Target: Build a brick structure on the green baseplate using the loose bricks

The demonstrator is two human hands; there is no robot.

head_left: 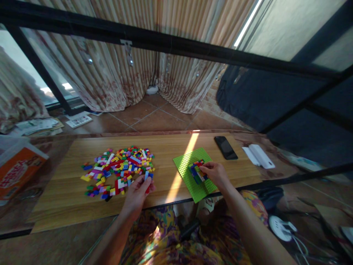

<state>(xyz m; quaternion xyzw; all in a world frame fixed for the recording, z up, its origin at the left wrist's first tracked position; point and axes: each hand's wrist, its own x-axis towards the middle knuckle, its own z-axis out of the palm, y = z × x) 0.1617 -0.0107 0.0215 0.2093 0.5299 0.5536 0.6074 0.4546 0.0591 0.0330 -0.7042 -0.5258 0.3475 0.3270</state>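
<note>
Some toy building bricks [149, 175], light blue and dark blue with a bit of red below, show between the fingers of my left hand [138, 191], which is closed on them beside the brick pile. My right hand [216, 173] is pinched at the right side of a multicoloured toy-brick build [196, 173]. Whether a separate brick sits between those fingertips is hidden. Under the build lies a green studded baseplate [185, 162], turned at an angle on the wooden table. Loose toy bricks [118, 167] in many colours spread over the table's left half.
A black phone [225, 148] lies right of the baseplate, with a white object [261, 156] beyond it. An orange box [20, 169] stands at far left. A dark metal bar [165, 46] crosses above the wooden table [63, 191]. A white power strip [280, 228] sits lower right.
</note>
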